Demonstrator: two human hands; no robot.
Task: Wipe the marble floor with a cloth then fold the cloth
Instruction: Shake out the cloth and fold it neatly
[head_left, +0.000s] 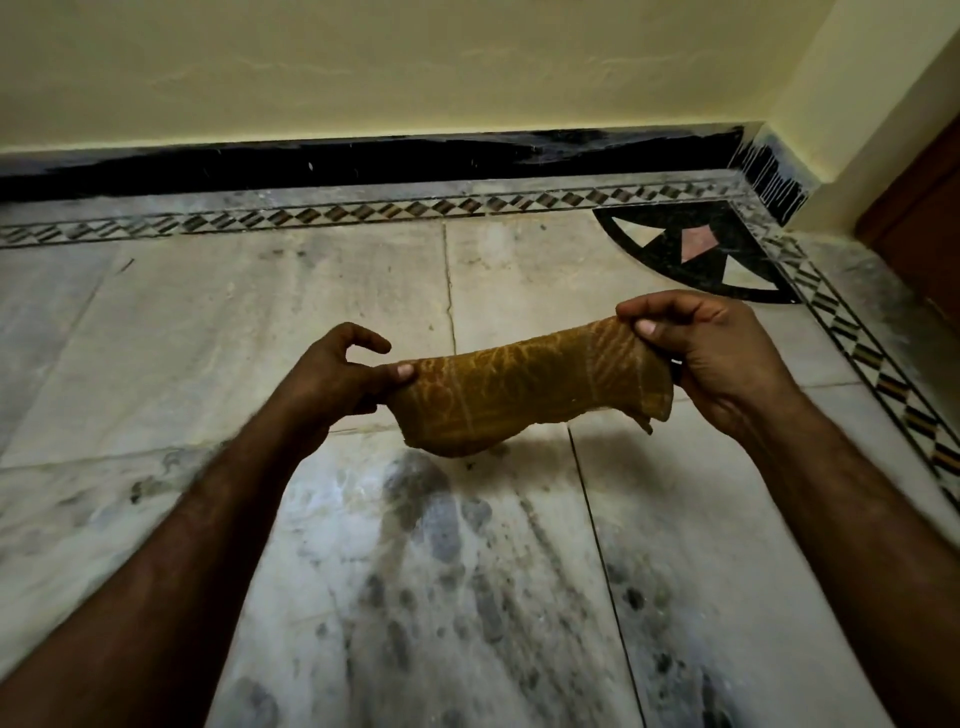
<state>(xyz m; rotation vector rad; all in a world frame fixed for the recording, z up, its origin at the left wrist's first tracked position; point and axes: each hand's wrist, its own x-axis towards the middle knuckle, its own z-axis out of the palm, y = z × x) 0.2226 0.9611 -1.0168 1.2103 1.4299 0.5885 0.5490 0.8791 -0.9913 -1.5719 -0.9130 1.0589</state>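
The cloth (524, 395) (mustard-yellow with a paler pattern) is held in the air above the marble floor (260, 312), stretched between both hands and clear of the slabs. It is bunched into a thick band. Its lower edge sags toward the left, and a loose corner hangs down near the right end.

The left hand (332, 379) is placed at the cloth's left end. The edge is pinched between thumb and lower fingers, while the index finger is curled above, off the fabric. The right hand (722, 353) is held slightly higher, and the upper right end is pinched between thumb and bent fingers. Both forearms are extended forward from the bottom of the view.

Dark smudges (431, 519) are noted on the slabs beneath the cloth. A diamond-patterned border (363, 210) runs along the black skirting (363, 161), below a pale yellow wall (363, 67). A black fan-shaped inlay (696, 244) is set in the corner — a brown door (919, 208) is seen at far right.
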